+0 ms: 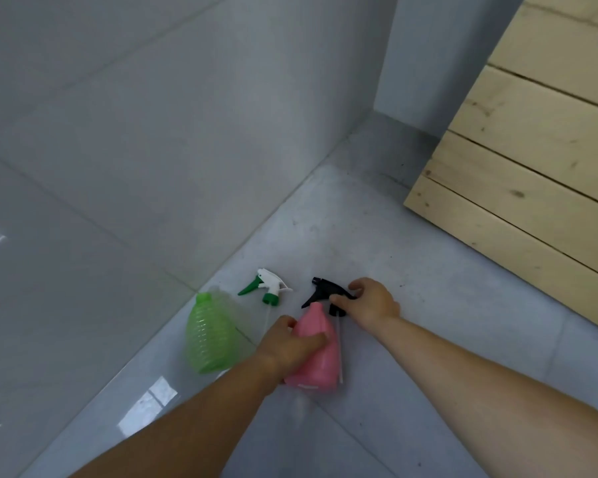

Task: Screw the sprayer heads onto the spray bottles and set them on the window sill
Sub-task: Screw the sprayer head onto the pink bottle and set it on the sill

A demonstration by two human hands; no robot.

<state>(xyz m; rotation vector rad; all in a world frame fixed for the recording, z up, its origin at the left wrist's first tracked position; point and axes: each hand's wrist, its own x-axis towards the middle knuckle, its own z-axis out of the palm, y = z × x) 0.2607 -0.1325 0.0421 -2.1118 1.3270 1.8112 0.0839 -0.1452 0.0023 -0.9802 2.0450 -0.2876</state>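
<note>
Green bottle (210,334) beside pink bottle (317,350), touching tiled wall (125,139)

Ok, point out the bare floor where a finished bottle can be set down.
Free: the floor between the right hand and the wooden boards, and toward the far corner. Crowded: the green bottle, green sprayer, pink bottle, black sprayer and left hand by the wall.

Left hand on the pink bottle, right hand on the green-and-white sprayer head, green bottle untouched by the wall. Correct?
Not quite. In the head view the right hand is on the black sprayer head, not the green-and-white sprayer head, which lies untouched on the floor between the two bottles. The rest holds: left hand on the pink bottle, green bottle untouched by the wall.
</note>
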